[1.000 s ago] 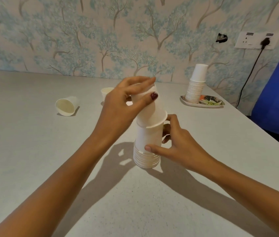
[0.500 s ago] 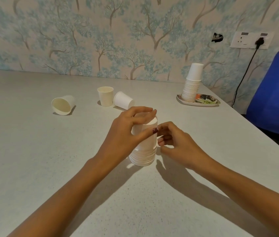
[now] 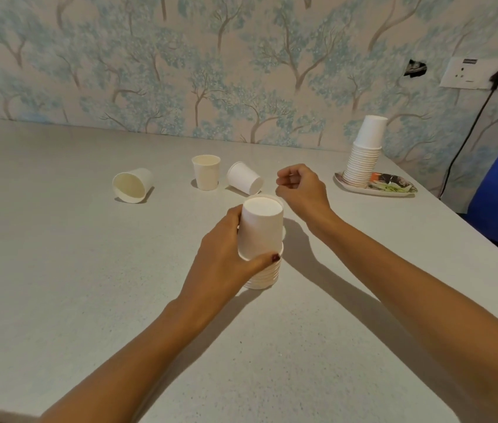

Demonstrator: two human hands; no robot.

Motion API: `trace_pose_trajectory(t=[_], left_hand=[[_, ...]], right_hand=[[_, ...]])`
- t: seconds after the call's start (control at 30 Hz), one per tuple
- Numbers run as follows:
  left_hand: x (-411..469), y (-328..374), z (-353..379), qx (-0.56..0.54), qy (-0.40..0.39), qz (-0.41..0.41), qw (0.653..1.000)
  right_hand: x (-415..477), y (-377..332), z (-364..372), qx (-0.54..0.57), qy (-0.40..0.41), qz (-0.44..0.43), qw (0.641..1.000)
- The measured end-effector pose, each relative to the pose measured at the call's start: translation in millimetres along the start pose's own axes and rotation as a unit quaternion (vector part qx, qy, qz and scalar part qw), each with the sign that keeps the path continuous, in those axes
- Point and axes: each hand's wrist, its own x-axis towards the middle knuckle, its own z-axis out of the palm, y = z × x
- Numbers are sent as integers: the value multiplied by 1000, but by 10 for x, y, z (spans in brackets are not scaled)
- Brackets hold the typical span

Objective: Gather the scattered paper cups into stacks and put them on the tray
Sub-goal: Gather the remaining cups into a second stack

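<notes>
Head view: the left hand (image 3: 226, 257) wraps around a stack of paper cups (image 3: 261, 236). Its thumb lies across the near side where the top cup's rim meets the ribbed rims below, and its fingers curl behind. The stack is smooth, matte white and tapered. It stands mouth-down on the speckled pale grey counter (image 3: 58, 270), with its flat round base facing up and its long axis vertical.

The right hand (image 3: 299, 190) hangs in the air just beyond and to the right of the stack. Its fingers are curled toward the thumb and hold nothing.

Three loose cups lie beyond the hands.
- A sideways cup (image 3: 133, 185) is far to the left of the left hand, with its cream-coloured mouth open toward the camera.
- An upright cup (image 3: 206, 172) stands mouth-up beyond the left hand.
- A tipped cup (image 3: 245, 178) lies just left of the right hand, with its base pointing near-right.

Well to the right of the right hand is a shallow patterned tray (image 3: 394, 190). It carries a taller stack (image 3: 363, 157), also mouth-down and vertical.
</notes>
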Motion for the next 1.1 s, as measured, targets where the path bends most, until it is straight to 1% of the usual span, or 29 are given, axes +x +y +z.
trace_pose_trajectory(t=[0.07,0.17,0.3,0.37,0.5,0.6,0.73,0.97,1.1], left_hand=[[64,-65,-30,4,28,-21,999],[149,-152,-96,4,48,-59,997],[219,-249,-185,20,81,-76,994],[239,-285,-217,21,90,-88,992],[261,-340,-265,10,101,-105,989],[276,-360,-277,1,106,-121,987],[289,-377,-266,-4,107,-129,986],[289,-425,-270,-20,98,-129,987],[300,-456,-262,-19,99,-130,986]], right_hand=[[152,25,138,-5,6,0,1000],[363,78,323,-30,4,-4,1000],[625,184,568,-132,-28,-4,991],[709,244,657,-169,-34,7,985],[831,362,813,-201,-68,20,977],[861,447,885,-226,-61,14,972],[931,521,915,-195,-43,8,980],[1086,442,918,-148,-69,25,986],[1099,457,891,-67,-42,0,997]])
